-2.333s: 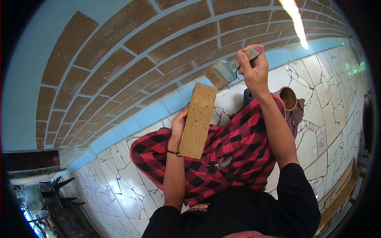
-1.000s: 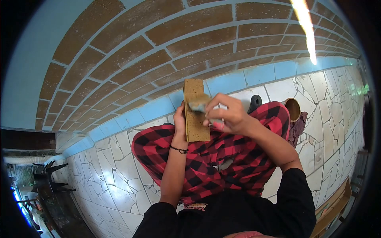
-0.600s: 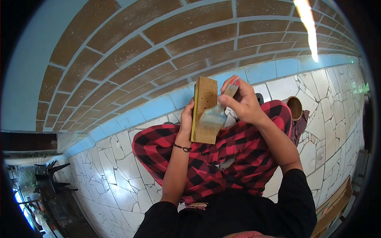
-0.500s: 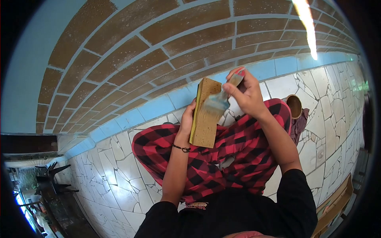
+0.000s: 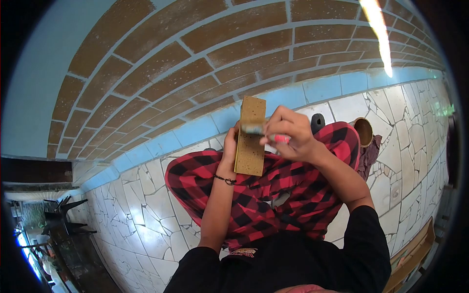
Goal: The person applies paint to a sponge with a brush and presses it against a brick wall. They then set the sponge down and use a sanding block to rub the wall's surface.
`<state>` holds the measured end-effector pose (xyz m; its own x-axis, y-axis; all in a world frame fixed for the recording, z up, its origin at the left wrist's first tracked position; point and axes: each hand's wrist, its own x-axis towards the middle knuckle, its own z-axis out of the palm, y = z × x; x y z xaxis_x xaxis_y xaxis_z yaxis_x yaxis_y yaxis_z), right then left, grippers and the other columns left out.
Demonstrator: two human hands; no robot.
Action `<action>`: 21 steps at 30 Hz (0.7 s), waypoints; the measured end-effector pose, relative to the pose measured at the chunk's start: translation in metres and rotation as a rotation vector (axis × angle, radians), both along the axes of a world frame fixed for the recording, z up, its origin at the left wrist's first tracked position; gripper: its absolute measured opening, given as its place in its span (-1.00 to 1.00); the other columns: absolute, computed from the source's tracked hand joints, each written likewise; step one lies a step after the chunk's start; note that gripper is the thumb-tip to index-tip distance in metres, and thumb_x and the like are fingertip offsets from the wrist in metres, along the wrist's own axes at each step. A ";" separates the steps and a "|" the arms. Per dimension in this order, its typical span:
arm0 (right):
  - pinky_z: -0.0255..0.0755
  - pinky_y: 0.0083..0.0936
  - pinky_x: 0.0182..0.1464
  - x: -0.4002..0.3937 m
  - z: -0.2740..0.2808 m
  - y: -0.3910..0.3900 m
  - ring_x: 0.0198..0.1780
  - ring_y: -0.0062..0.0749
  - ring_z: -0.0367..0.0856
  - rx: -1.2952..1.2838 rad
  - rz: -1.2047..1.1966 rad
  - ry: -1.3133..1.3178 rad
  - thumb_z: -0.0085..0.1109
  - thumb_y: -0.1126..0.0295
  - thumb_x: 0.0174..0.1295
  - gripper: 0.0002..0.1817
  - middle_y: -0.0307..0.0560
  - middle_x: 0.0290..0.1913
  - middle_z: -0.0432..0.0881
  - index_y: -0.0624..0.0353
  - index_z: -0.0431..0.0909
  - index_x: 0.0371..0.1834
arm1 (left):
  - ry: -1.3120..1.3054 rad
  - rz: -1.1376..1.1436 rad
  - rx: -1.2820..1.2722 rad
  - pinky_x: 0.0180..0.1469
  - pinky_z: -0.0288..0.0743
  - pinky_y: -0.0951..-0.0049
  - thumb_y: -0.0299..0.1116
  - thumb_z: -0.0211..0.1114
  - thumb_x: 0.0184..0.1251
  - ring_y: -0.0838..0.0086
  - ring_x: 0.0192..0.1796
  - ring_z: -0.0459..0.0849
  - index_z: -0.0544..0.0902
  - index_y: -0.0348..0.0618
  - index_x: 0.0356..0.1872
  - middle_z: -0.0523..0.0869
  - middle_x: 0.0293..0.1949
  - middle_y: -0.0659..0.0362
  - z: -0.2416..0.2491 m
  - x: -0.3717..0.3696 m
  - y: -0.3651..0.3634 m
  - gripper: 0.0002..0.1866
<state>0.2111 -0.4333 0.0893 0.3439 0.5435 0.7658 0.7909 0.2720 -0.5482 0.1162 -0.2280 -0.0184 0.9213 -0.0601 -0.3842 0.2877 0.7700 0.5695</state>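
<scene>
findings at this point: the yellowish-brown block (image 5: 251,158) is held upright-ish above the lap, its pitted face turned up toward the head camera and its lower end over the checked trousers (image 5: 205,176). the left hand (image 5: 230,146) is clamped on the block's left edge; its fingers pass behind and are mostly hidden, so how firmly they press cannot be told. the right hand (image 5: 292,134) has its fingers closed together around the handle of the brush (image 5: 253,130), whose blurred head lies across the upper half of the face. chief risk — the block twisting or slipping, since the only visible hold is along one edge and a hard stroke on the far side could turn it. second, if the bristles carry liquid, drips could mark the trousers below or the pale floor (image 5: 146,244); wetness cannot be confirmed. third, a loaded brush might pool in the pits while a dry one skips them, leaving an uneven face. fourth, the cup (image 5: 370,138) sits just beside the right knee, near a crumpled cloth (image 5: 374,152) — a shift of that leg could tip it, and its contents cannot be made out.
</scene>
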 end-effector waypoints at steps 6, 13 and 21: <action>0.55 -0.48 -0.18 -0.017 0.008 -0.002 -0.23 -0.41 0.70 0.066 0.232 0.326 0.54 0.48 0.27 -0.73 -0.09 -0.23 0.69 0.20 0.60 -0.09 | -0.045 0.079 0.124 0.23 0.69 0.15 -0.13 -0.13 0.64 0.24 0.14 0.77 0.50 -0.12 0.39 0.72 0.17 0.06 -0.003 0.002 0.001 -0.51; 0.54 -0.55 -0.07 -0.013 0.002 -0.011 -0.15 -0.64 0.62 -0.016 0.252 0.757 0.46 0.38 0.38 -0.74 -0.22 -0.18 0.67 0.22 0.57 -0.04 | -0.078 0.071 0.164 0.32 0.60 0.20 -0.11 -0.13 0.66 0.28 0.22 0.72 0.53 -0.12 0.37 0.71 0.21 0.07 -0.010 0.009 -0.011 -0.51; 0.55 -0.62 -0.16 0.011 -0.006 -0.010 -0.24 -0.66 0.65 0.033 -0.156 0.516 0.46 0.45 0.36 -0.76 -0.23 -0.26 0.68 0.28 0.57 -0.07 | 0.063 -0.016 0.118 0.31 0.59 0.22 -0.05 -0.10 0.68 0.29 0.21 0.71 0.55 -0.11 0.35 0.72 0.20 0.09 -0.010 0.008 -0.011 -0.51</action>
<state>0.2224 -0.4435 0.0834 0.7549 0.4340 0.4918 0.4534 0.1964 -0.8694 0.1238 -0.2389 -0.0283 0.8946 -0.0256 -0.4462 0.3373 0.6936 0.6365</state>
